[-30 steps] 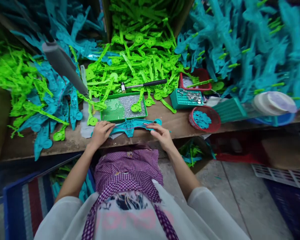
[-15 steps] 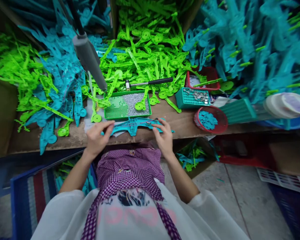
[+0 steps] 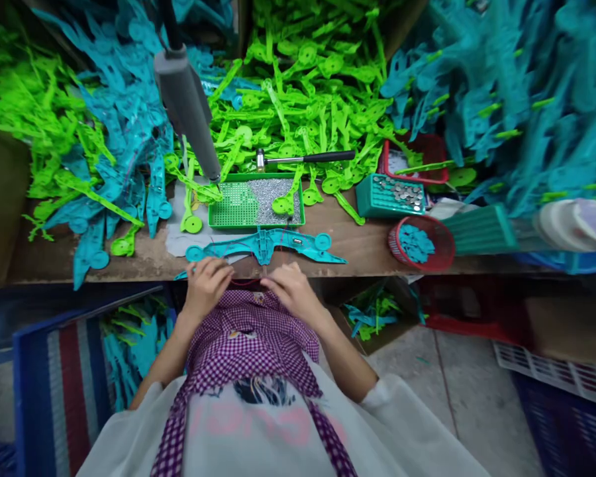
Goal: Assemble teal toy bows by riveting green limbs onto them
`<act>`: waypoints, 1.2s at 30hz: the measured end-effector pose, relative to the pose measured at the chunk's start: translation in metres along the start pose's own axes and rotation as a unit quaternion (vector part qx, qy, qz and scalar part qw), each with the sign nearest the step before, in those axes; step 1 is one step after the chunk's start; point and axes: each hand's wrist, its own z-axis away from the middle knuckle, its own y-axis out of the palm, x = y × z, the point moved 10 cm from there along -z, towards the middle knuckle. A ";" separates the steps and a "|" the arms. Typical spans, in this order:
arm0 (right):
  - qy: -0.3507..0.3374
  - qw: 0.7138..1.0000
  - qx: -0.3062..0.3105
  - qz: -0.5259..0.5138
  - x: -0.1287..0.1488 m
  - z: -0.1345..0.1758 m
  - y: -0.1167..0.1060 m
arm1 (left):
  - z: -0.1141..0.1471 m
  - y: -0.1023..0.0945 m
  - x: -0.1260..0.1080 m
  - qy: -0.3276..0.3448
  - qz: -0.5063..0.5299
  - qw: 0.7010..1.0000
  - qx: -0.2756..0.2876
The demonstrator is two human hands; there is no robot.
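Observation:
A long blue plastic part (image 3: 264, 246) with a round disc near each end lies across the table's front edge, with thin red wire along it and a small metal piece in its right half. Just in front of it, my left hand (image 3: 209, 285) has its fingers pinched together. My right hand (image 3: 294, 291) is closed the same way, a little to the right. Between them runs a thin red wire (image 3: 247, 283), its ends at my fingertips. Behind the part stands a green tray (image 3: 256, 226) of tiny silvery pieces, with a lime-green plastic arm (image 3: 284, 204) resting on it.
A grey hanging power tool (image 3: 191, 109) points down at the tray's left. Behind the tray lies a hammer (image 3: 302, 158). To the right are a teal basket (image 3: 387, 207) of silvery discs and a red basket (image 3: 443, 244) of small blue pieces. Lime-green and blue parts are heaped behind.
Both hands have come off the ends of the blue part, moving toward my body and closer together. The red wire now spans between them, and the part's round discs are uncovered.

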 end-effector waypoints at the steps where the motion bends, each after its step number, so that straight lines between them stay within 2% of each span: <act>1: 0.008 0.999 -0.037 -0.040 -0.001 -0.005 -0.015 | -0.002 -0.003 0.012 -0.019 0.001 1.000 -0.015; 4: 0.027 0.979 -0.127 -0.154 -0.005 -0.024 -0.061 | -0.011 -0.010 0.040 -0.082 0.058 0.992 -0.072; 6: 0.034 0.968 -0.140 -0.203 -0.003 -0.039 -0.080 | -0.017 -0.009 0.047 -0.113 0.108 0.984 -0.092; 8: 0.040 0.959 -0.151 -0.235 -0.002 -0.056 -0.091 | -0.022 -0.004 0.048 -0.142 0.148 0.975 -0.089; 11: 0.045 0.951 -0.174 -0.251 -0.003 -0.080 -0.094 | -0.021 0.008 0.053 -0.216 0.235 0.944 -0.077; 14: 0.047 0.973 -0.117 -0.194 -0.006 -0.093 -0.074 | -0.009 0.023 0.063 -0.307 0.356 0.880 -0.066; 16: 0.056 0.986 -0.108 -0.112 -0.010 -0.085 -0.066 | -0.004 0.030 0.063 -0.330 0.398 0.855 -0.043; 18: 0.080 0.978 -0.191 -0.027 -0.012 -0.061 -0.077 | -0.001 0.031 0.061 -0.328 0.400 0.855 -0.025; 20: 0.102 0.948 -0.300 0.007 -0.007 -0.030 -0.087 | 0.001 0.028 0.059 -0.327 0.389 0.861 -0.024; 21: 0.101 0.943 -0.317 -0.007 -0.003 -0.020 -0.082 | 0.001 0.025 0.057 -0.326 0.380 0.865 -0.026; 22: 0.092 0.949 -0.300 -0.040 0.003 -0.018 -0.070 | -0.001 0.022 0.055 -0.320 0.370 0.872 -0.030; 24: 0.083 0.967 -0.204 -0.125 0.010 -0.026 -0.030 | -0.006 0.015 0.045 -0.285 0.338 0.896 -0.036; 26: 0.094 0.966 -0.140 -0.195 0.011 -0.034 0.005 | -0.011 0.008 0.031 -0.221 0.286 0.932 -0.029; 28: 0.105 0.957 -0.126 -0.237 0.008 -0.039 0.024 | -0.011 0.007 0.015 -0.150 0.236 0.960 -0.006; 30: 0.112 0.949 -0.108 -0.273 0.003 -0.040 0.037 | -0.003 0.008 0.010 -0.120 0.202 0.972 0.008; 33: 0.153 0.922 -0.063 -0.350 -0.007 -0.033 0.055 | 0.015 0.002 0.024 -0.184 0.185 0.965 -0.020; 36: 0.174 0.888 -0.026 -0.425 -0.009 -0.027 0.068 | 0.021 0.001 0.034 -0.241 0.246 0.939 -0.018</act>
